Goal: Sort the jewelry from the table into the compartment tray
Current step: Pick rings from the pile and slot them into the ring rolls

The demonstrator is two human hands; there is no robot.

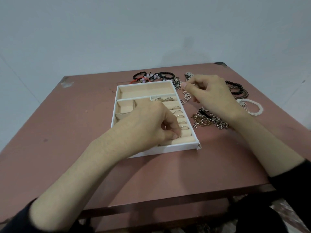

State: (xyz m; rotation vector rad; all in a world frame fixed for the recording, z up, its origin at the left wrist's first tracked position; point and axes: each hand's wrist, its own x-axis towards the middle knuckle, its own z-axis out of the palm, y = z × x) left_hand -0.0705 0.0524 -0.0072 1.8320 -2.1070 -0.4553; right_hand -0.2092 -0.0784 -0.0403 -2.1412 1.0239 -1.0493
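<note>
Ring (179, 136) sits at the near end of the ring rolls (183, 122), on the right side of the compartment tray (176, 148). Your left hand (151, 123) pinches it, thumb against fingertip. Step looks like seating it in a slot: press down, then release. Your right hand (212, 93) pinches a small silver piece (193, 84) just past the tray's right edge; can't tell what. Chain pile (208, 120), black bead bracelets (235, 88), white bead bracelet (252, 106) and cord bracelets (151, 77) lie unsorted on the table (75, 123). Your left forearm hides the near-left compartments.

Bare indoor rm, type unclear: plain pale wall (151, 31), scuffed pinkish table (67, 132).
</note>
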